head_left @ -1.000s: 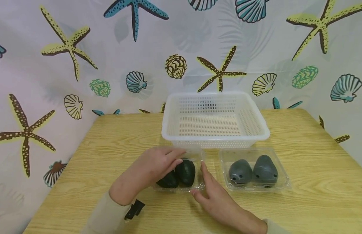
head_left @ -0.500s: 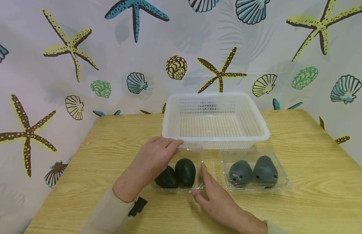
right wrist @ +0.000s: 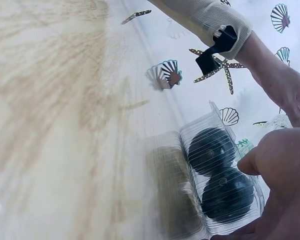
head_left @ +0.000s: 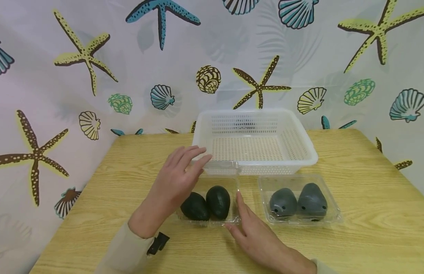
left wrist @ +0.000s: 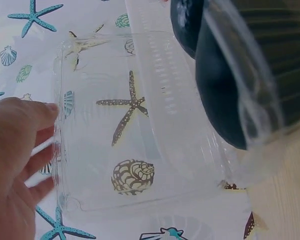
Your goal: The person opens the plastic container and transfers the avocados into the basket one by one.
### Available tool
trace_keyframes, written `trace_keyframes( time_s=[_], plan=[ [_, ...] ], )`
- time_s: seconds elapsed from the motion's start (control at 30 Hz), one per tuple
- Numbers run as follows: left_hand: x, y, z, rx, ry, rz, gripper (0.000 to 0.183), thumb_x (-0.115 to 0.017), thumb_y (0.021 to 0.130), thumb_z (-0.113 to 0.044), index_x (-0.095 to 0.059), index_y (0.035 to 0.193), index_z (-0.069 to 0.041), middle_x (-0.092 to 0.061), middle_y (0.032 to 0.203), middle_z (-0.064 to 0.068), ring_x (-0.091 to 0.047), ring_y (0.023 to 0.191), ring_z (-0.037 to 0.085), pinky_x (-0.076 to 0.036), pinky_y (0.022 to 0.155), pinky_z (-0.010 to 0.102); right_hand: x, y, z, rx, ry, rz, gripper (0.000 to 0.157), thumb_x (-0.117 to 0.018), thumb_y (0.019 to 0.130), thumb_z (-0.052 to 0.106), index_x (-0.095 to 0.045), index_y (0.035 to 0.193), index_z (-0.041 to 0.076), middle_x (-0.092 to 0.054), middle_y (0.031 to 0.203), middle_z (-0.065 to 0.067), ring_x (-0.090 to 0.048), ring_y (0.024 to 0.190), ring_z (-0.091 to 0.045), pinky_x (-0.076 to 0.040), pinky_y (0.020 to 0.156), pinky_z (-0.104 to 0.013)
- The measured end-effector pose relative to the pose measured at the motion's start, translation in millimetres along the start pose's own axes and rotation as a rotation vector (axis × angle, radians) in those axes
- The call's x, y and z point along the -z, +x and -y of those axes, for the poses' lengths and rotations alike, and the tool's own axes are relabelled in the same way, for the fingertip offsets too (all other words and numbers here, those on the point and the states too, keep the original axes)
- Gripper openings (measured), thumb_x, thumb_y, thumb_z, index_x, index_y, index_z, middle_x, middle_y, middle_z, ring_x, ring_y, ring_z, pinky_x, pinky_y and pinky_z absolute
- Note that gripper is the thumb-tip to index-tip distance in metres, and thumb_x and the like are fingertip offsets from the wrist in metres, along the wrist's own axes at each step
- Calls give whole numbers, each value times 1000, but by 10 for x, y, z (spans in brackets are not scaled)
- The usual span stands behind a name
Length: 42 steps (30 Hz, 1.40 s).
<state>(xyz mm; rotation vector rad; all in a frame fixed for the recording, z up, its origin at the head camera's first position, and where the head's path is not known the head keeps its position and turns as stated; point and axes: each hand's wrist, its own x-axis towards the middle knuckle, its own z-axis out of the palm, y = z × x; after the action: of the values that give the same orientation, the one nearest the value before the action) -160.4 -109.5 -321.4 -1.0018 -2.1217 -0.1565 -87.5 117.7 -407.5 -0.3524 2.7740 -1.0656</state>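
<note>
Two dark avocados [head_left: 218, 202] lie in a clear plastic clamshell box [head_left: 232, 219] whose lid [head_left: 221, 166] stands raised at the back, near the basket. At the lid's edge my left hand [head_left: 174, 179] has its thumb tip, the other fingers spread and fairly straight. The left wrist view shows that lid [left wrist: 110, 150] broadside, beside my left hand [left wrist: 15, 145]. My right hand [head_left: 256, 236] holds the box's near right corner, thumb at the front and a finger along the side. In the right wrist view, my right hand [right wrist: 280, 180] partly covers the box.
To the right sits a second clamshell box [head_left: 330, 198], closed, with two pear-shaped dark fruits [head_left: 312, 201] showing greyish through its lid. A white perforated basket [head_left: 256, 161] stands behind both boxes on the wooden table [head_left: 129, 182]. A patterned curtain [head_left: 184, 49] hangs behind.
My left hand has moved back and up, its fingers spreading, and the lid has swung upward and away from the avocados. The right hand stays on the box corner.
</note>
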Motion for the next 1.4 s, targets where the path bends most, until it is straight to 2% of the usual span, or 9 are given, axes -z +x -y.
trace_keyframes(
  time_s=[0.23,0.43,0.53,0.77,0.97,1.1,1.23,1.3,1.4],
  plan=[
    [43,-114,-29,-40,-87,-87,35,-68,85,1,-64,118,-8,-65,121,10,-61,114,27,-54,99,37,13,-12,-7,14,-42,-6,84,-53,101,43,-2,160,11,-22,164,-12,-32,148,-30,-31,119,-50],
    [-13,-235,45,83,-45,-112,39,-68,86,-2,-63,125,-6,-59,130,16,-56,120,32,-51,101,42,16,-29,-17,44,-83,-2,81,-53,102,41,-7,160,9,-25,162,-13,-34,147,-31,-32,119,-49],
    [-58,-281,100,139,-46,-100,43,-66,88,-1,-61,130,-6,-56,134,18,-54,124,34,-50,102,45,19,-47,-21,55,-104,1,79,-54,101,40,-10,160,9,-28,162,-14,-37,145,-31,-35,117,-49],
    [-82,-315,146,160,-44,-23,55,-62,93,-4,-47,146,-3,-46,147,21,-45,136,36,-45,109,49,42,-73,-17,76,-118,26,78,-53,102,40,-13,160,7,-29,161,-15,-39,144,-31,-38,114,-51],
    [-47,-375,163,167,-91,-95,50,-54,96,-9,-46,145,3,-47,146,23,-44,137,40,-41,111,53,103,-101,-11,94,-122,59,73,-49,104,38,-13,160,7,-27,162,-15,-36,146,-32,-34,116,-52],
    [-23,-463,169,181,-113,-144,49,-53,95,-10,-48,141,5,-52,140,23,-50,129,38,-47,103,49,124,-111,-22,102,-131,67,72,-50,104,36,-14,160,9,-31,161,-15,-38,144,-32,-36,115,-53],
    [-22,-548,166,193,-123,-185,44,-42,100,-17,-53,137,4,-55,133,23,-55,118,36,-54,88,44,120,-122,-50,116,-128,63,70,-50,104,36,-17,160,10,-33,160,-13,-39,144,-31,-37,114,-53],
    [-22,-584,162,214,-121,-188,47,-37,102,-22,-52,139,3,-54,134,23,-56,116,35,-57,81,42,117,-125,-62,121,-121,63,68,-49,104,37,-20,159,11,-34,160,-13,-39,144,-30,-37,114,-52],
    [-21,-627,156,242,-111,-159,47,-42,101,-20,-48,142,2,-51,140,23,-57,114,33,-58,68,38,117,-131,-75,126,-107,71,66,-48,104,40,-23,158,11,-34,160,-12,-38,145,-31,-36,115,-53]
  ],
)
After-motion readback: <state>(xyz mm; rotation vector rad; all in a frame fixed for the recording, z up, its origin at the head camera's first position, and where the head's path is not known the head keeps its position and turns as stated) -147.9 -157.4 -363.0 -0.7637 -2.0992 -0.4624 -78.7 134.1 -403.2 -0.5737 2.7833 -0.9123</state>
